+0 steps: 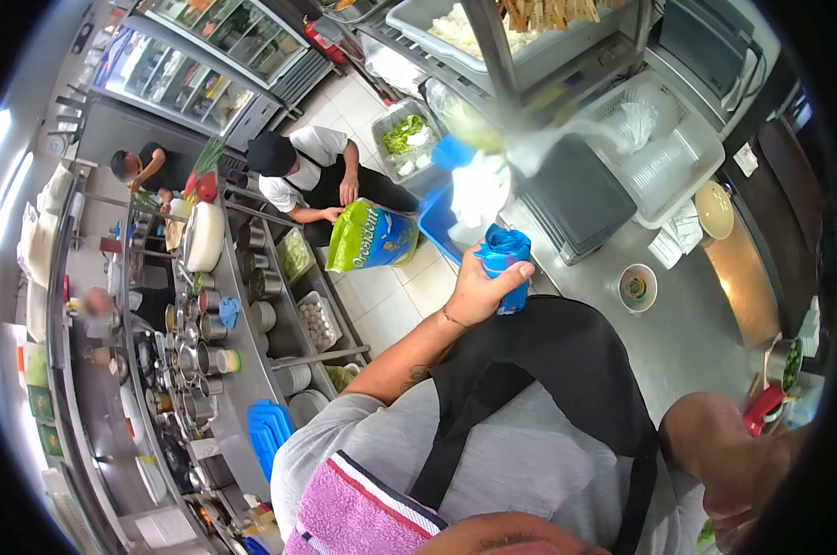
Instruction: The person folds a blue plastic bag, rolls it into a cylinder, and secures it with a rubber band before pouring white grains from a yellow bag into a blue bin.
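Observation:
My left hand (pixel 485 287) is closed around a blue plastic roll (pixel 503 250), crumpled and shiny, with the thumb across its side. It is held upright in front of the black apron (pixel 557 342), near the steel counter's edge. Just beyond the roll stands a blue bin (pixel 441 227) with white plastic (pixel 481 190) over it. A dark grey lidded container (pixel 576 194) sits on the counter close to the roll. On the lower right my right arm (pixel 714 444) is bent close to the camera; its fingers cannot be made out.
A co-worker (pixel 298 171) handles a green and blue President bag (pixel 372 236) across the aisle. The steel counter (pixel 594 314) holds a bowl of rubber bands (pixel 637 288) and a clear plastic tub (pixel 668 148). Pots (pixel 196 356) and a blue lid (pixel 268 435) lie left.

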Action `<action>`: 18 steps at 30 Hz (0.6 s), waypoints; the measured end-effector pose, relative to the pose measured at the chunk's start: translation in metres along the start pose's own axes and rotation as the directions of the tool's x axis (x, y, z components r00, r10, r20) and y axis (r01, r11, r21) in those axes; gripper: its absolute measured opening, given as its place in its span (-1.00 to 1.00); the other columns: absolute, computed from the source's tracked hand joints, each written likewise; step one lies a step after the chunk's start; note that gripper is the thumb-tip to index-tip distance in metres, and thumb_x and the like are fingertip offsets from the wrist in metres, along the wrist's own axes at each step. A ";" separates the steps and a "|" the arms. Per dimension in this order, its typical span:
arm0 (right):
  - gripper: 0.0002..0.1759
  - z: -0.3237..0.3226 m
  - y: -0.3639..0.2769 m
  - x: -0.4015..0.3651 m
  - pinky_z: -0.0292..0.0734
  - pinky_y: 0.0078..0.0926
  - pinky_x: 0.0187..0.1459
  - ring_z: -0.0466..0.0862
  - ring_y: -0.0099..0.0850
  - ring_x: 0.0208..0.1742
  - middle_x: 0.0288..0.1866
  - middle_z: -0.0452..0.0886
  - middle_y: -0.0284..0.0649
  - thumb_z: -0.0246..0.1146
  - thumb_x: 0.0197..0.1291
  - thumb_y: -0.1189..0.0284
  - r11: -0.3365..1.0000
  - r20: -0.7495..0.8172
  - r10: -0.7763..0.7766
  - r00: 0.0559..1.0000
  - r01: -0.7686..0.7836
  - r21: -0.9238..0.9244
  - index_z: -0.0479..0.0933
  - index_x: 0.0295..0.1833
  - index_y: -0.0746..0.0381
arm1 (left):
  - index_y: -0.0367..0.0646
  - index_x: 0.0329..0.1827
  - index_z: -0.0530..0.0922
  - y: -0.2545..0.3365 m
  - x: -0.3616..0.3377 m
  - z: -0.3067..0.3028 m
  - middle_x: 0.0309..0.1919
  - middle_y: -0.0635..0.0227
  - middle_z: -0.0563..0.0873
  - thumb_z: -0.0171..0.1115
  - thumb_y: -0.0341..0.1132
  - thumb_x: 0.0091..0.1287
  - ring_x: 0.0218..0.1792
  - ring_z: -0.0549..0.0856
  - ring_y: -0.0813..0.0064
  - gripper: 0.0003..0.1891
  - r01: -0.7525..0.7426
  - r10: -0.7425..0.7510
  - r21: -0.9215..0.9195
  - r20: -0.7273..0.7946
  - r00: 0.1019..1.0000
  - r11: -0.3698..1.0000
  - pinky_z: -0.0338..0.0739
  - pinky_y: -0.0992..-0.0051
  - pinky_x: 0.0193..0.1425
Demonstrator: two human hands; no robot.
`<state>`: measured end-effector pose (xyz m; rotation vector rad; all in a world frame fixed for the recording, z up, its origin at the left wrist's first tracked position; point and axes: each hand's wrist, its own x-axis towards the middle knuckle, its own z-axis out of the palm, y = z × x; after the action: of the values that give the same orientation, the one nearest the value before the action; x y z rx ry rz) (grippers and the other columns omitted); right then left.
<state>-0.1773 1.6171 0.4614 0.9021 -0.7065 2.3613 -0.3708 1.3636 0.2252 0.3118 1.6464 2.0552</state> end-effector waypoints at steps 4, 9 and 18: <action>-0.66 0.005 0.000 0.001 0.84 -0.67 0.02 0.52 -0.44 0.15 0.02 0.34 -0.18 0.35 0.17 0.78 1.000 -0.006 0.006 1.000 -0.006 -0.022 0.35 -0.10 0.29 | -0.19 -0.08 0.65 -0.005 0.001 -0.003 -0.34 0.39 0.78 0.53 -0.22 0.44 -0.33 0.76 0.59 -0.74 0.009 -0.010 0.043 0.003 1.000 0.999 0.70 0.48 -0.19; -0.66 0.001 0.000 0.007 0.86 -0.67 0.02 0.52 -0.43 0.15 0.02 0.34 -0.17 0.35 0.17 0.77 0.999 -0.007 0.018 1.000 -0.019 -0.037 0.33 -0.10 0.30 | -0.20 -0.11 0.67 -0.009 0.001 -0.006 -0.36 0.39 0.78 0.53 -0.22 0.44 -0.33 0.76 0.59 -0.75 0.009 -0.010 0.044 0.017 1.000 0.999 0.69 0.48 -0.19; -0.65 0.009 -0.011 0.012 0.88 -0.66 0.00 0.52 -0.39 0.15 0.01 0.34 -0.14 0.34 0.18 0.75 0.996 -0.018 0.038 0.999 -0.039 -0.080 0.29 -0.12 0.31 | -0.27 0.23 0.59 -0.018 0.006 -0.011 -0.30 0.19 0.80 0.50 -0.22 0.43 -0.32 0.84 0.34 -0.56 0.033 -0.034 0.031 0.018 0.999 0.999 0.80 0.30 -0.18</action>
<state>-0.1741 1.6228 0.4788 0.8408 -0.8132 2.3529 -0.3766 1.3602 0.2042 0.3108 1.6619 1.9983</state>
